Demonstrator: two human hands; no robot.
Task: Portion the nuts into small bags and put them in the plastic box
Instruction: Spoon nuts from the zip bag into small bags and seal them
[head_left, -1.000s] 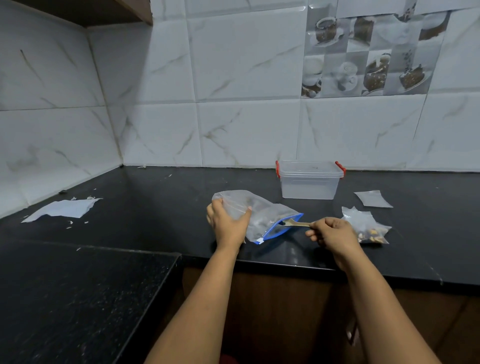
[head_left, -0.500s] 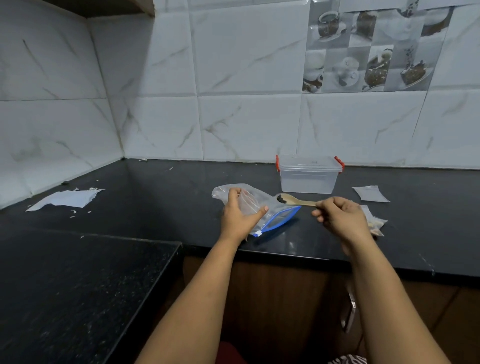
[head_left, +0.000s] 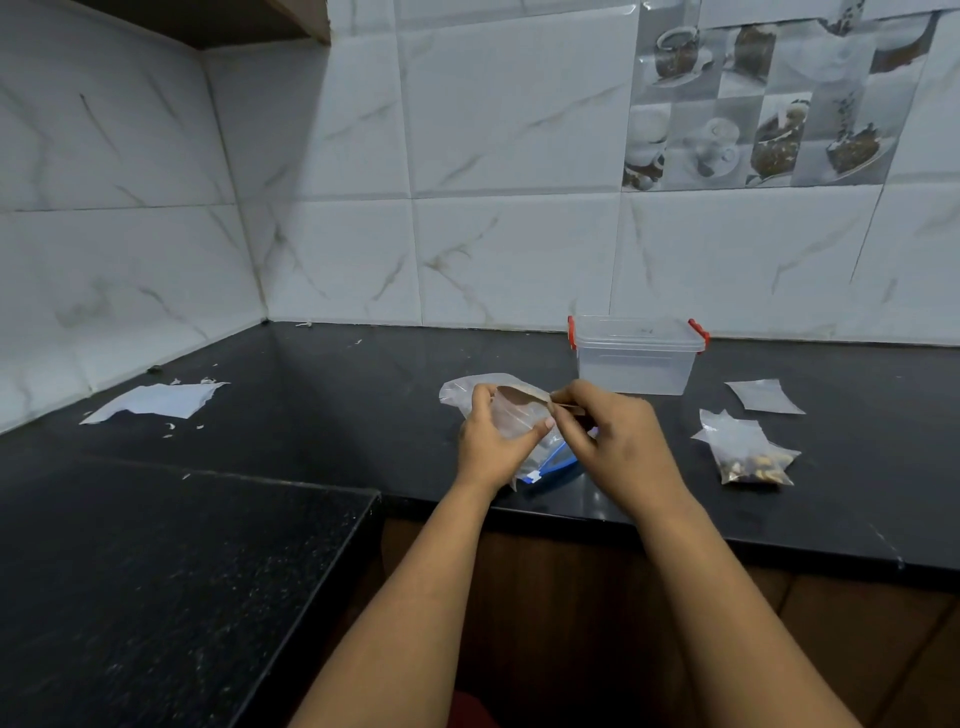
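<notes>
My left hand (head_left: 491, 444) grips clear plastic at the upper part of a large clear zip bag (head_left: 551, 461) with a blue zip strip, which lies on the black counter. Whether a separate small bag is in that grip I cannot tell. My right hand (head_left: 618, 441) pinches the handle of a wooden spoon (head_left: 522, 397). The spoon's bowl is over the plastic, by my left fingers. A lidded clear plastic box (head_left: 636, 364) with red clips stands behind my hands. To the right lies a small bag holding nuts (head_left: 753, 460).
An empty small clear bag (head_left: 763, 397) lies flat right of the box. Torn white paper (head_left: 156, 400) and scraps lie at the far left. The tiled wall runs behind the counter (head_left: 363, 395), and a lower black counter section (head_left: 156, 571) stands at the near left.
The spoon came out of the zip bag's blue mouth, rose and swung left. My right hand moved in close to my left. My left hand kept its grip on the plastic.
</notes>
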